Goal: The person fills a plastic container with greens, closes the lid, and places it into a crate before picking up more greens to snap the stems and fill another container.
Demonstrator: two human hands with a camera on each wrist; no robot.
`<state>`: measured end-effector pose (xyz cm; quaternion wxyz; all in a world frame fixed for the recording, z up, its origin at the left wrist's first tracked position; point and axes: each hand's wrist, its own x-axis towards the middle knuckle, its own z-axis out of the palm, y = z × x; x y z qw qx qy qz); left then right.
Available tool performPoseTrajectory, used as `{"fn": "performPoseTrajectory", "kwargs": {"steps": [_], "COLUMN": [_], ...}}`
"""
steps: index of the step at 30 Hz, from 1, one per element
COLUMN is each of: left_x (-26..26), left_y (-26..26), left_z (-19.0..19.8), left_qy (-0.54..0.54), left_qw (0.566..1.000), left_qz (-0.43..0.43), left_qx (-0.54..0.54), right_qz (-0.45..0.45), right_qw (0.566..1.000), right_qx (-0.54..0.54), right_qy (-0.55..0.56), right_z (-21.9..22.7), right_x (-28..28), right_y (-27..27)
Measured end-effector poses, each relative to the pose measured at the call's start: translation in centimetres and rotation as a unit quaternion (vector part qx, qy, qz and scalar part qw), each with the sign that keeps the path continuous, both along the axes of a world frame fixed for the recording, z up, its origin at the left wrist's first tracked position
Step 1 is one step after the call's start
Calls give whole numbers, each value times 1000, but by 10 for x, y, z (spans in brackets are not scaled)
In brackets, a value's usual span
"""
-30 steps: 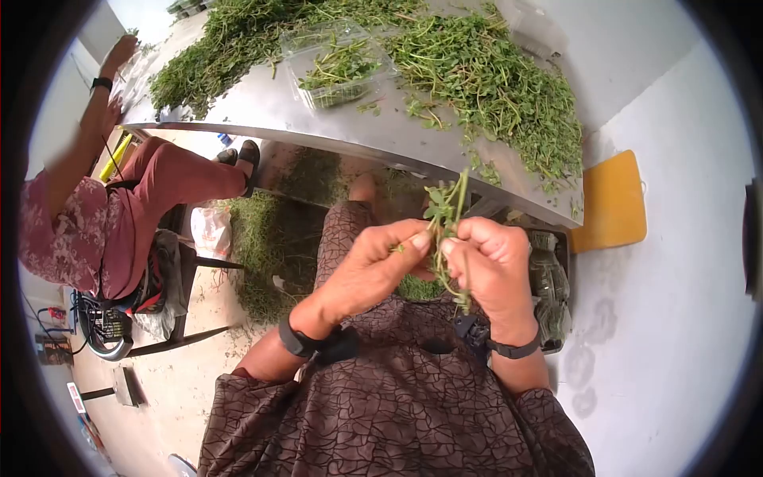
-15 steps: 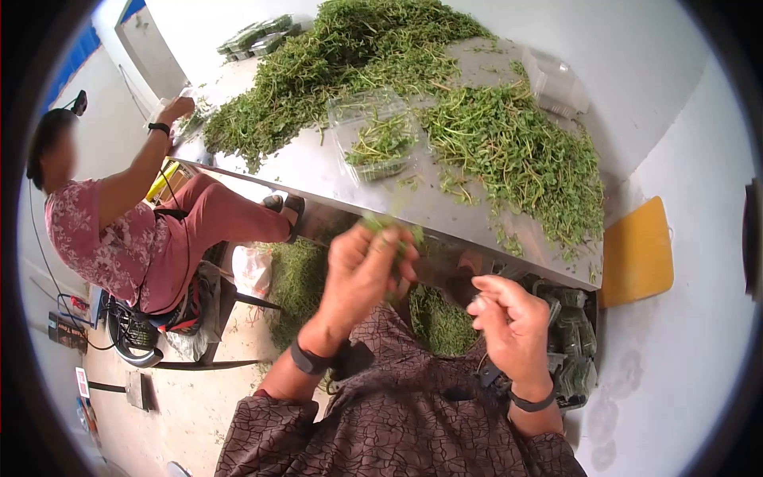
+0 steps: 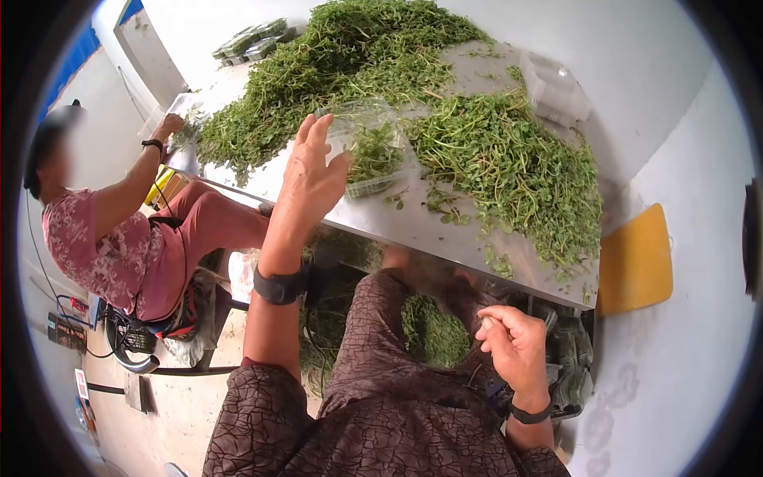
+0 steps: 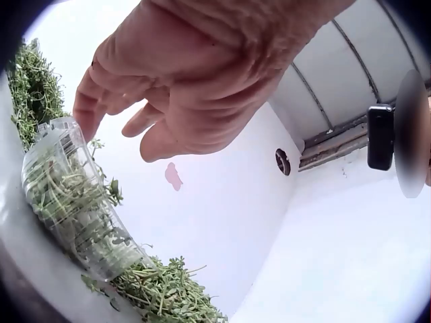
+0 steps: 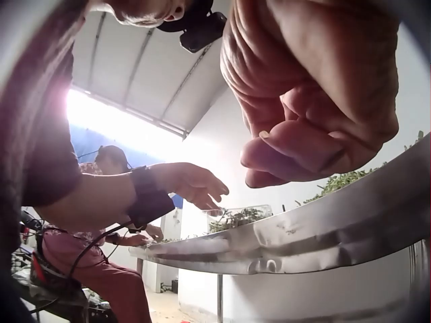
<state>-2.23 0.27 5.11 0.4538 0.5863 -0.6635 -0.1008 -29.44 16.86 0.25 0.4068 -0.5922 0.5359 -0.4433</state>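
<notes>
My left hand (image 3: 306,179) reaches over the table with fingers extended, beside an open clear plastic container (image 3: 405,163). Cut leafy green stems (image 3: 373,155) fill the container's base. In the left wrist view, the fingertips hang just above the container (image 4: 101,229), with no stems in the hand. My right hand (image 3: 515,346) stays low over my lap, its fingers curled and the thumb against the index finger. Seen from the right wrist, that hand (image 5: 310,108) shows nothing plain between its fingers.
Large heaps of greens (image 3: 509,155) cover the metal table (image 3: 381,219). Empty clear containers (image 3: 552,87) stand at the back right, filled ones (image 3: 254,40) at the back left. Another person (image 3: 103,230) sits at left. A crate of packs (image 3: 568,350) stands under the table's right end.
Both hands worked together on a green sprig over the lap, then parted. The left hand carried greens forward to the container and let them go. The right hand stayed near the lap.
</notes>
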Motion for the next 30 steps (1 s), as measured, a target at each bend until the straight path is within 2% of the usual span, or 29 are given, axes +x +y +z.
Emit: {"fn": "performPoseTrajectory", "kwargs": {"steps": [1,3,4,5,7,8,11,13,15,17,22,24,26,29,30], "left_x": [-2,-4,-3,-3,-4,-4,7,19,29,33,35,36,34,27,25], "left_y": [6,14,17,19,24,25,24,19,13,13,17,17,14,9,7], "left_z": [2,2,0,-3,-10,-15,-18,-21,-28,-36,-50,-52,-57,-63,-66], "left_qy": [2,-92,-150,-147,-211,-200,-252,-280,-270,-240,-177,-159,-114,-21,28], "left_qw": [1000,995,984,984,971,974,964,952,946,952,968,964,967,968,967], "left_qz": [-1,5,-10,-10,-91,-97,-69,-29,-26,-15,27,27,24,21,19], "left_qx": [3,-37,-100,-99,-59,-47,-41,-117,-176,-190,-174,-212,-228,-248,-252], "right_qz": [-1,-13,-13,-12,-8,-2,5,8,8,6,-27,-24,3,56,90], "right_qw": [1000,1000,1000,1000,1000,1000,999,999,999,999,987,978,923,896,898], "right_qx": [3,16,17,22,27,21,15,8,15,20,-89,-113,-213,-262,-234], "right_qy": [2,-8,-5,-8,-6,5,28,34,37,41,131,174,321,354,362], "right_z": [-1,-3,-5,-7,-10,-12,-13,-15,-13,-7,20,42,66,79,85], "right_x": [-1,-3,-3,-3,-2,0,2,3,5,4,3,10,21,36,41], "right_y": [0,0,0,0,-1,-1,1,3,5,2,-19,-30,-44,-68,-73]}}
